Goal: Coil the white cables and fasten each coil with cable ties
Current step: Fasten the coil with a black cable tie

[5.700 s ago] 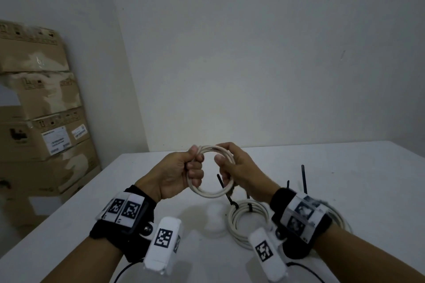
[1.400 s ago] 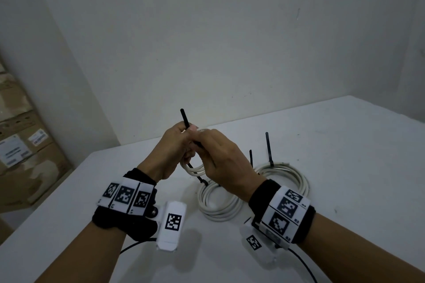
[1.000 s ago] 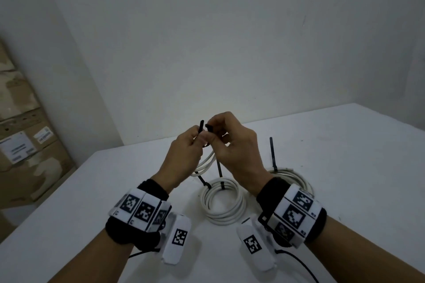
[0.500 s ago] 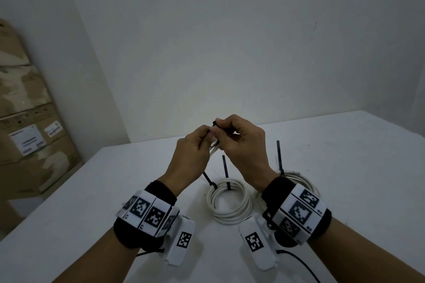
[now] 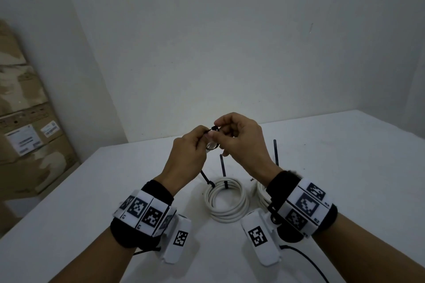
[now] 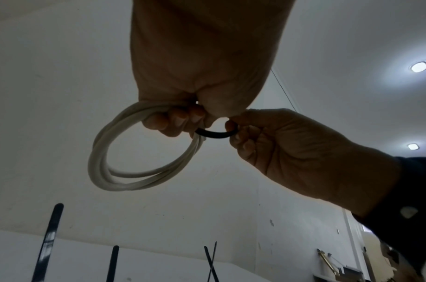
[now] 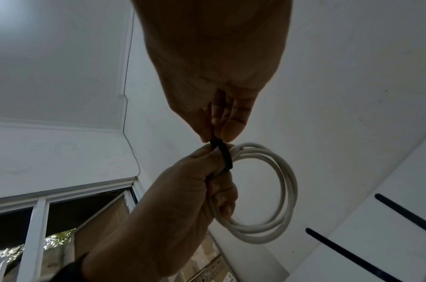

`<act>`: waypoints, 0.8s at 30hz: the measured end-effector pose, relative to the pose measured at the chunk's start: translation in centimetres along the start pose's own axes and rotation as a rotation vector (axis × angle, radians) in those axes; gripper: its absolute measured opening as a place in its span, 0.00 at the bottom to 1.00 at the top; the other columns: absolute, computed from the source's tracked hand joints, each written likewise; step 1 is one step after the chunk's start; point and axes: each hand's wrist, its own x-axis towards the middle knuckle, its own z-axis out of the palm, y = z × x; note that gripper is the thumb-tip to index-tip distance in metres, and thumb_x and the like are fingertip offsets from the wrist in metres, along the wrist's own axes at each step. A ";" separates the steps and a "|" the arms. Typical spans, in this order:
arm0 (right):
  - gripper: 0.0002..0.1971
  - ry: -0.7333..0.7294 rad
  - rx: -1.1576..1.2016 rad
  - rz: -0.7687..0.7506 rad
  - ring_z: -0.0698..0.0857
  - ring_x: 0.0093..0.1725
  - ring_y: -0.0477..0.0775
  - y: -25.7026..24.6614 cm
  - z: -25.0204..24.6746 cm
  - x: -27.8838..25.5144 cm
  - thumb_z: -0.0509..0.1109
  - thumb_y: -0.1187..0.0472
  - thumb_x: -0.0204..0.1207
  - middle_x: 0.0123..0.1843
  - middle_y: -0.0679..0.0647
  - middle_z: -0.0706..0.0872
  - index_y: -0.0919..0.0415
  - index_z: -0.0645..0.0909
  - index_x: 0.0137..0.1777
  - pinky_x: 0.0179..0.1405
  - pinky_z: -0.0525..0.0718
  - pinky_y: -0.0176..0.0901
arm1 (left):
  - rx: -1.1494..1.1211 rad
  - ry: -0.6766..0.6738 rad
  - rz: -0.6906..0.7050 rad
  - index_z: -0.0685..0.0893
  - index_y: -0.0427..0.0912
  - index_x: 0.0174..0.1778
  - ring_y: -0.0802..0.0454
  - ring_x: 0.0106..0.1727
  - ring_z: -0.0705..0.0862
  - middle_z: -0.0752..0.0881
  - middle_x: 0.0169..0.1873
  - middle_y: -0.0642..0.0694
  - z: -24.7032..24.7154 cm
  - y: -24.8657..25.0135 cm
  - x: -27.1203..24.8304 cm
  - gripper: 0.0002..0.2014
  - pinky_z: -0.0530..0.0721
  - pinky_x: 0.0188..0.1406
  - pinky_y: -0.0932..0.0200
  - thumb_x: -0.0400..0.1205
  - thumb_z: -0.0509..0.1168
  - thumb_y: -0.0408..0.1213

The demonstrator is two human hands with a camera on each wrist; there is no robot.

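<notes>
The right hand (image 5: 239,138) pinches the black cable tie (image 6: 215,134) between thumb and fingertips; the tie curves leftward from that pinch to wrap the held coil (image 6: 134,152), which the left hand (image 5: 188,154) grips just beside it. The coil hangs below both hands. I judge the tightening pull runs away from the left hand. A tied coil (image 5: 226,202) lies on the table (image 5: 345,179) beneath.

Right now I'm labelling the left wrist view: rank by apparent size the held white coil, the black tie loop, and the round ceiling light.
1. White coil.
2. Black tie loop.
3. Ceiling light.
Nearness inflates the first two; true sizes stay unsure.
</notes>
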 end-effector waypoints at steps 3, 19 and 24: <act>0.08 -0.041 -0.071 0.020 0.84 0.28 0.52 0.2 -0.2 0.3 0.76 0.68 0.70 0.35 0.61 0.88 0.58 0.82 0.44 0.22 0.82 0.37 | 0.032 -0.038 0.016 0.83 0.42 0.49 0.59 0.22 0.71 0.77 0.23 0.54 0.1 0.2 -0.2 0.10 0.69 0.21 0.70 0.86 0.56 0.33; 0.05 -0.178 -0.453 -0.178 0.80 0.34 0.48 0.2 -1.2 1.9 0.68 0.65 0.79 0.33 0.47 0.82 0.63 0.83 0.43 0.35 0.76 0.30 | -0.612 -0.496 -0.386 0.68 0.43 0.50 0.55 0.23 0.62 0.63 0.28 0.47 -1.9 0.4 0.4 0.11 0.61 0.24 0.63 0.83 0.59 0.47; 0.06 -0.222 -0.460 -0.238 0.76 0.29 0.45 0.5 -1.1 1.5 0.68 0.65 0.78 0.29 0.52 0.82 0.63 0.81 0.40 0.30 0.75 0.35 | -0.684 -0.569 -0.387 0.70 0.46 0.56 0.56 0.24 0.60 0.63 0.26 0.50 -1.6 0.2 0.0 0.11 0.58 0.24 0.64 0.83 0.58 0.48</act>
